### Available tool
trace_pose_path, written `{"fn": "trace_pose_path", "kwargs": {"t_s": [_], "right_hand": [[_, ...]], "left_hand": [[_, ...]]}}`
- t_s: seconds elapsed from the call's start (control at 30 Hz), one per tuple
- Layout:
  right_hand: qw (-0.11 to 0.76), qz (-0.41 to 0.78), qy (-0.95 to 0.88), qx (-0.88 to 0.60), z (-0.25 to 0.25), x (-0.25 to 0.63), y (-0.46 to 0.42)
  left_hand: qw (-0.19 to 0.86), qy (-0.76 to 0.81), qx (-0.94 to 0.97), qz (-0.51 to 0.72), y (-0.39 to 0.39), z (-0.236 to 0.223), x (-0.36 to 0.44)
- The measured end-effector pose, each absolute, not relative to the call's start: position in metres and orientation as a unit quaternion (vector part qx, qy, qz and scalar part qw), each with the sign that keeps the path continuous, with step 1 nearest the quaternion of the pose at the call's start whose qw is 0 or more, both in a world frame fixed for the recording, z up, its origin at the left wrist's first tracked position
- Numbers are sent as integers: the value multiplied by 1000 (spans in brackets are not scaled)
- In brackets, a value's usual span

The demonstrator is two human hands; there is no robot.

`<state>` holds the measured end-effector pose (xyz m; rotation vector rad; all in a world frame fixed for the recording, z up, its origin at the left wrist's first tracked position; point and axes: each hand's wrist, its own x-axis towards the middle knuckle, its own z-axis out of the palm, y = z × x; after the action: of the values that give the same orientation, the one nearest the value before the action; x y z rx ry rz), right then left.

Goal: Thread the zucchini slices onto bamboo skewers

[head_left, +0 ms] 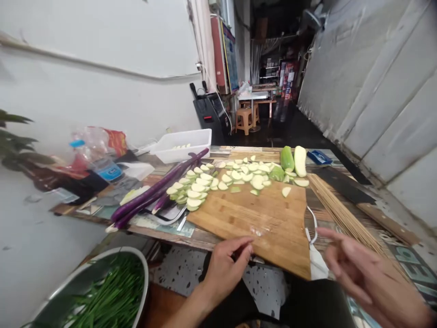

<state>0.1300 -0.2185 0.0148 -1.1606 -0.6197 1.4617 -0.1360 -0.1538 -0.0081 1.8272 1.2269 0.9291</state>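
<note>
My left hand is at the near edge of a wooden cutting board, thumb and fingers pinched together; what they hold, if anything, is too thin to make out. My right hand hovers off the board's near right corner, slightly blurred, fingers stretched apart and holding nothing. Several pale green zucchini slices are spread over the far half of the board. Two zucchini halves lie at its far right. A bundle of bamboo skewers lies to the right of the board, just beyond my right hand.
Long purple eggplants lie left of the board. A cleaver rests beyond the skewers. A white tray stands at the back. A metal bowl of green chives sits low at the left. A white face mask hangs off the table edge.
</note>
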Motion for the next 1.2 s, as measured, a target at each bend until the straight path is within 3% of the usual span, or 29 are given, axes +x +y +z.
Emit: {"fn": "trace_pose_path", "kwargs": {"t_s": [0.1,0.43,0.67,1.2], "right_hand": [[475,702,-281,-450,21,81,-192],[530,742,-213,-350,-11,56,-151],[553,733,-224,-327,-13,54,-154],[586,729,-215,-280,-17,55,-157]], "left_hand": [[293,505,721,373,-123,-3,-151],[9,581,775,249,17,15,-131],[23,550,823,137,54,17,-118],[144,530,796,254,41,17,-130]]}}
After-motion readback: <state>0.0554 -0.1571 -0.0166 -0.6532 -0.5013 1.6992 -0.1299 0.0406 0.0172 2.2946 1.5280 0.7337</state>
